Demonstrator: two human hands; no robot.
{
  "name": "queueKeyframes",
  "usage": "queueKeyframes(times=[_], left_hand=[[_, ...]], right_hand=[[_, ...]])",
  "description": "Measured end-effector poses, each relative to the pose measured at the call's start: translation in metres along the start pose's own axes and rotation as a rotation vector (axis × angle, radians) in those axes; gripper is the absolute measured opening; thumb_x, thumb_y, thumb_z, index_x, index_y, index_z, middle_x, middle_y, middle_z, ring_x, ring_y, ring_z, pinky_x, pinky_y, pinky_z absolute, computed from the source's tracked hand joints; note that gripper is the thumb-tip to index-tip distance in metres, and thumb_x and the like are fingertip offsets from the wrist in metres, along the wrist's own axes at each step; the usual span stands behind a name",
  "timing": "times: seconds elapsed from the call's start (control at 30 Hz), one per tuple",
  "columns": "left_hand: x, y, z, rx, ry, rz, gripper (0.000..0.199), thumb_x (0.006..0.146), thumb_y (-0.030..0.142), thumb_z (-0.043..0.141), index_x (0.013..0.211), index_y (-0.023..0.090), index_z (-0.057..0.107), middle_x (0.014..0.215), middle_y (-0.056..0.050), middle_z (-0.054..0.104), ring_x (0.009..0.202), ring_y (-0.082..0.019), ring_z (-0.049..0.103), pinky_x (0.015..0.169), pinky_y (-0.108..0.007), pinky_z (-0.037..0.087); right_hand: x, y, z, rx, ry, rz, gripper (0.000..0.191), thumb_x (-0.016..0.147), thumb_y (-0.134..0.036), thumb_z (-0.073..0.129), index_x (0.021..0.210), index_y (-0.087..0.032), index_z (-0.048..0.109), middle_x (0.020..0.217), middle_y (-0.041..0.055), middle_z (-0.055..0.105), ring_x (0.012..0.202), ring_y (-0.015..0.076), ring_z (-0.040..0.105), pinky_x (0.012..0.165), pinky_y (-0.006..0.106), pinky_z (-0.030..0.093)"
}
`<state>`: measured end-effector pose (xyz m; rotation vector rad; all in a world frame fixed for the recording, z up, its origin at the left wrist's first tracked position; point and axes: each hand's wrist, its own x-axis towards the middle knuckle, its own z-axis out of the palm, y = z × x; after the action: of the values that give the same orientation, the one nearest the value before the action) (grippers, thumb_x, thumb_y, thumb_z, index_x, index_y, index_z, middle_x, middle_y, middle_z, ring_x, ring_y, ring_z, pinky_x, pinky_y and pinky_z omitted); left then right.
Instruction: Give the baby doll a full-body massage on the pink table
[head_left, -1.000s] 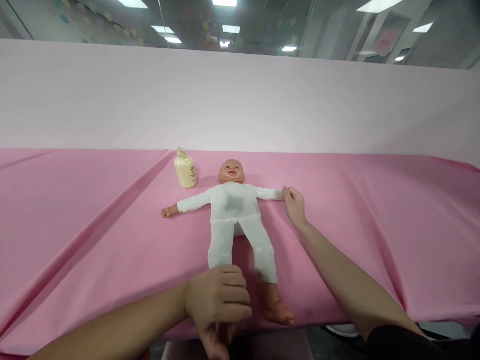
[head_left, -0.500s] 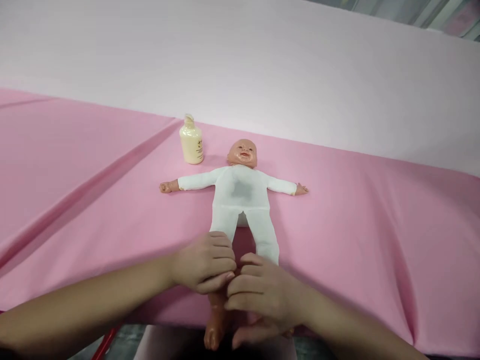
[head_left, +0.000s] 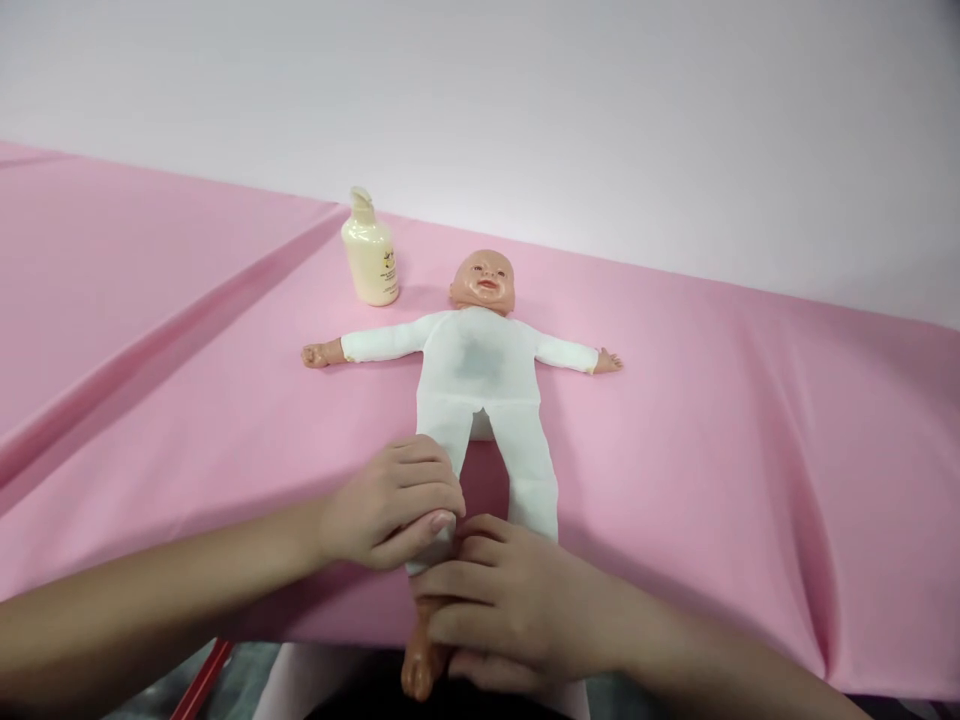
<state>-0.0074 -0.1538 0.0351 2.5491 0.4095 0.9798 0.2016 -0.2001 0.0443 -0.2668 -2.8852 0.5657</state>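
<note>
A baby doll [head_left: 480,360] in a white suit with a grey patch on its chest lies on its back, arms spread and feet toward me. My left hand [head_left: 397,505] is closed around its leg on the left side of the view, near the knee. Lower on that same leg, my right hand [head_left: 514,600] curls its fingers over the shin by the cuff, with the thumb below. The bare foot [head_left: 421,665] sticks out past the table edge. My right hand and forearm hide the lower part of the doll's other leg.
A cream pump bottle [head_left: 371,258] with dark print stands beside the doll's head. Pink cloth [head_left: 675,420] with folds covers the table. Behind it rises a pale wall [head_left: 525,120]. A red bar [head_left: 202,680] shows below the front edge at left.
My right hand has moved left and closed over the doll's lower leg. The left hand has slid slightly up the leg, showing more of the white cuff. The view has shifted a little.
</note>
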Motion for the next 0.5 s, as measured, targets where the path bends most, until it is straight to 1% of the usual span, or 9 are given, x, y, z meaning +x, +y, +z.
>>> queueKeyframes(times=[0.1,0.17,0.23,0.33,0.4,0.5], left_hand=[[0.0002,-0.0003,0.0001,0.002,0.008,-0.014,0.023,0.092,0.022,0.033,0.091,0.020,0.056,0.078,-0.004,0.066,0.074,-0.019,0.057,0.077,-0.036,0.047],[0.0003,-0.0010,0.0009,-0.006,-0.006,-0.012,0.023,0.092,0.022,0.033,0.091,0.020,0.056,0.078,-0.004,0.066,0.075,-0.019,0.057,0.078,-0.036,0.046],[0.0002,-0.0017,0.0017,-0.017,-0.016,-0.004,0.021,0.092,0.021,0.034,0.092,0.020,0.055,0.079,-0.003,0.066,0.076,-0.019,0.057,0.078,-0.036,0.046],[-0.0007,-0.0017,0.0022,-0.026,-0.024,0.001,0.020,0.091,0.019,0.036,0.093,0.020,0.056,0.080,-0.004,0.066,0.077,-0.020,0.057,0.079,-0.037,0.046],[-0.0015,-0.0009,0.0023,-0.028,-0.017,0.008,0.020,0.091,0.019,0.036,0.095,0.020,0.056,0.081,-0.004,0.066,0.078,-0.020,0.057,0.080,-0.037,0.046],[-0.0019,0.0004,0.0025,-0.037,0.016,0.035,0.023,0.092,0.021,0.035,0.101,0.020,0.056,0.086,-0.005,0.067,0.081,-0.020,0.059,0.081,-0.038,0.047]], right_hand=[[-0.0002,-0.0006,0.0002,-0.018,-0.036,-0.042,0.043,0.091,-0.041,0.052,0.129,-0.023,0.047,0.134,0.0042,0.053,0.113,0.0201,0.050,0.097,0.035,0.034],[0.0001,-0.0023,-0.0006,-0.026,-0.061,-0.021,0.045,0.091,-0.035,0.053,0.133,-0.025,0.044,0.138,0.0037,0.050,0.116,0.0205,0.048,0.098,0.035,0.033],[0.0007,-0.0043,-0.0013,-0.035,-0.070,0.012,0.040,0.092,-0.027,0.050,0.131,-0.024,0.046,0.138,0.0024,0.050,0.115,0.0193,0.049,0.098,0.034,0.034],[0.0008,-0.0055,-0.0001,-0.043,-0.055,0.036,0.032,0.091,-0.019,0.047,0.122,-0.023,0.052,0.133,0.0008,0.054,0.112,0.0178,0.051,0.097,0.034,0.037],[0.0002,-0.0042,0.0023,-0.033,-0.029,0.031,0.028,0.089,-0.020,0.048,0.117,-0.021,0.053,0.130,0.0014,0.056,0.111,0.0177,0.052,0.097,0.034,0.038],[-0.0008,-0.0005,0.0059,0.001,0.044,0.005,0.028,0.089,-0.025,0.048,0.116,-0.017,0.051,0.128,0.0044,0.057,0.113,0.0172,0.051,0.097,0.033,0.040]])
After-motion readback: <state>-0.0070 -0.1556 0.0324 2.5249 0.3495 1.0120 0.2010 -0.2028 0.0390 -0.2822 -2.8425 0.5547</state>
